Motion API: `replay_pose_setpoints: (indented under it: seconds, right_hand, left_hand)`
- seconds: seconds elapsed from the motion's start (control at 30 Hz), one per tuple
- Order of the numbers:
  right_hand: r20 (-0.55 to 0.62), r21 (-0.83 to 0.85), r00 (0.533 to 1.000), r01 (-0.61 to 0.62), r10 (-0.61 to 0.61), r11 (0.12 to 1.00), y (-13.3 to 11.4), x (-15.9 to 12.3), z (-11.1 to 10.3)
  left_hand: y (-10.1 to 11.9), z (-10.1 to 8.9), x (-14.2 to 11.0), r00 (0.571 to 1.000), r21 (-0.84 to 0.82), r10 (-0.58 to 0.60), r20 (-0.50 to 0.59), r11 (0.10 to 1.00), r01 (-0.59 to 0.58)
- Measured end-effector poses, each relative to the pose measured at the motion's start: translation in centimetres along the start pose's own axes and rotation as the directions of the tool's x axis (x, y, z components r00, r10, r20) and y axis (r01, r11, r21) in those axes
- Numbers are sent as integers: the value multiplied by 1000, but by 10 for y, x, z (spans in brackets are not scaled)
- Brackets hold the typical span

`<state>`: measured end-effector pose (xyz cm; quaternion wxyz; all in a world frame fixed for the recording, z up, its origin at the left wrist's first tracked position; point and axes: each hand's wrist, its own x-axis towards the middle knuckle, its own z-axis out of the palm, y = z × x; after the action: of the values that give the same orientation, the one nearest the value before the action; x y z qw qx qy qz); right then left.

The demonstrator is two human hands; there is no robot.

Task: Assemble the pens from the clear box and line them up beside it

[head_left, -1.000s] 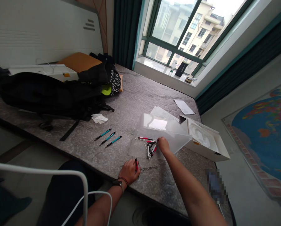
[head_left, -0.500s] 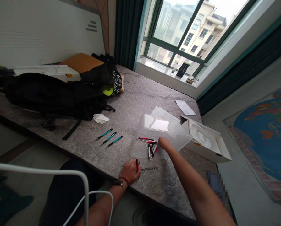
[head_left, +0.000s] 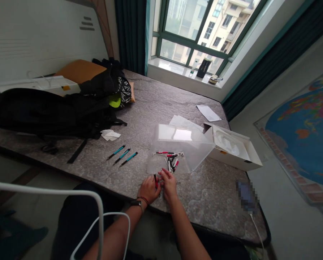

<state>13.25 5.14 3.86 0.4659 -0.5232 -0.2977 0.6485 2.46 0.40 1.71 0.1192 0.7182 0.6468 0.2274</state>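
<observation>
My left hand (head_left: 149, 189) rests near the mattress's front edge, shut on a slim red and black pen (head_left: 156, 181). My right hand (head_left: 168, 184) is right beside it, its fingertips at the pen's upper part; whether it grips anything is hidden. Just beyond both hands, several red and black pens (head_left: 171, 164) lie on a clear plastic box lid or tray (head_left: 161, 164). A clear plastic box (head_left: 185, 142) rises behind them. A small metal part (head_left: 178, 183) lies just right of my right hand.
Three teal pens (head_left: 122, 156) lie side by side left of the clear box. A white open carton (head_left: 232, 150) and loose papers (head_left: 209, 113) are to the right. A black backpack (head_left: 50, 112) and a tissue (head_left: 110, 135) lie on the grey mattress (head_left: 205, 206). A blurred phone (head_left: 246, 196) lies at the right edge.
My right hand has moved back from the pens on the clear plastic toward my left hand. The view has turned slightly, shifting everything in the picture.
</observation>
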Motion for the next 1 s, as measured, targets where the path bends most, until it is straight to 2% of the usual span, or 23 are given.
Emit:
replay_pose_setpoints:
  seconds: [0.07,0.13,0.27,0.5,0.6,0.87,0.93,1.0]
  right_hand:
    - [11,-35,999,49,-49,998,-6,2,8]
    - [88,-82,994,73,-66,994,-15,5,11]
    - [287,-182,958,51,3,982,-25,11,14]
    - [438,-338,897,110,53,935,-33,20,11]
    - [509,-448,858,200,64,871,-43,24,10]
    - [587,-706,788,386,185,594,-68,37,16]
    - [601,-719,770,405,213,565,-72,39,16]
    - [609,-713,761,401,225,575,-73,41,15]
  left_hand:
    - [1,0,0,1000,1,6,-2,1000,-6]
    - [1,0,0,1000,-5,9,-1,1000,-9]
    - [1,1,1,1000,8,5,5,1000,-5]
    - [0,4,0,1000,50,-16,16,999,15]
    - [0,4,0,1000,68,-9,14,998,8]
    - [2,-1,1,1000,73,-5,12,997,4]
    - [3,-2,0,1000,69,-5,11,998,4]
    - [3,-3,0,1000,66,-2,14,998,2]
